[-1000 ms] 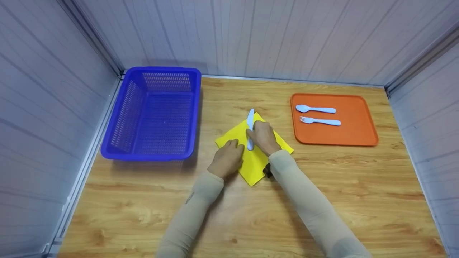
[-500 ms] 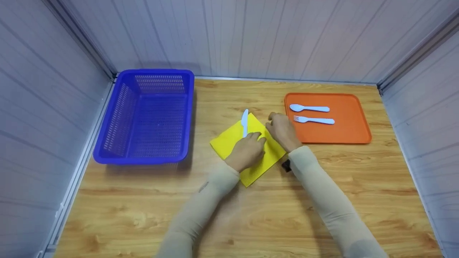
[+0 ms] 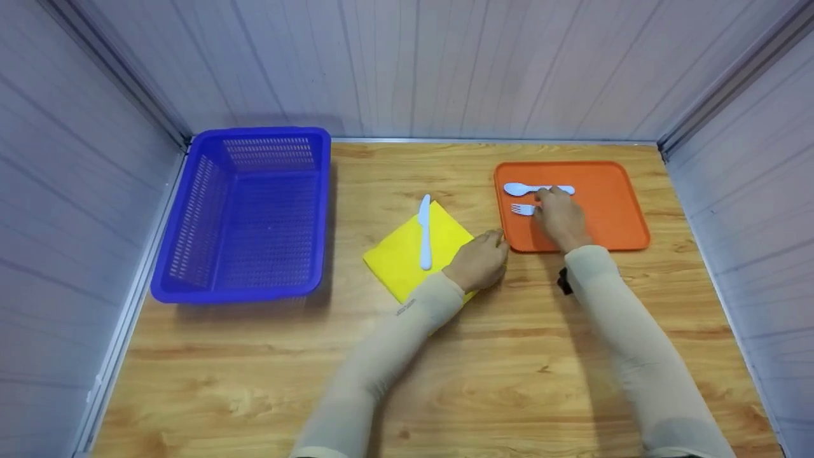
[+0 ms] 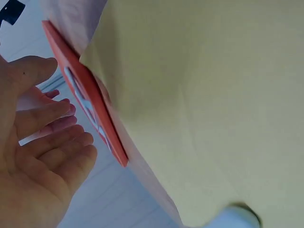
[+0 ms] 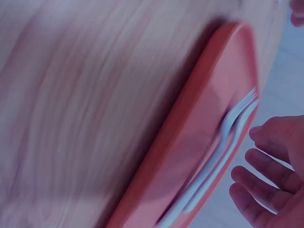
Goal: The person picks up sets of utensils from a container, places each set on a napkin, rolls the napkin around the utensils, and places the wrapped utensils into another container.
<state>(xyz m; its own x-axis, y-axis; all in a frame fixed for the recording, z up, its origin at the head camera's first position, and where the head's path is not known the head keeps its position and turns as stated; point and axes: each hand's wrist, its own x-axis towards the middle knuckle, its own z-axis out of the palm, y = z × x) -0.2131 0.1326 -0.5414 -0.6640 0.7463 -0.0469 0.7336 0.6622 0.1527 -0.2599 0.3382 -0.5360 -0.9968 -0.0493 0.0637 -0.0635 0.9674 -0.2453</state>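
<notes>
Knife (image 3: 425,238): is lying left of the left hand (image 3: 478,261), blade forward, on the yellow cloth (image 3: 397,254).
Left hand: is hanging over the cloth's right side, fingers loosely bent, holding nothing.
Fork (image 3: 523,209): is lying on the orange tray (image 3: 610,216), crosswise beneath the nearer right hand (image 3: 561,217), tines leftward.
Spoon (image 3: 521,189): is lying parallel, just beyond the fork.
Right hand: is hovering, fingers parted, gripping nothing.

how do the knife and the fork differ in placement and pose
The knife lies mostly on the yellow cloth; the fork, on the orange tray. The knife points away from the person; the fork lies crosswise, tines to the left. In the head view the knife shows whole, while the right hand hides the fork's handle. Both look pale.
</notes>
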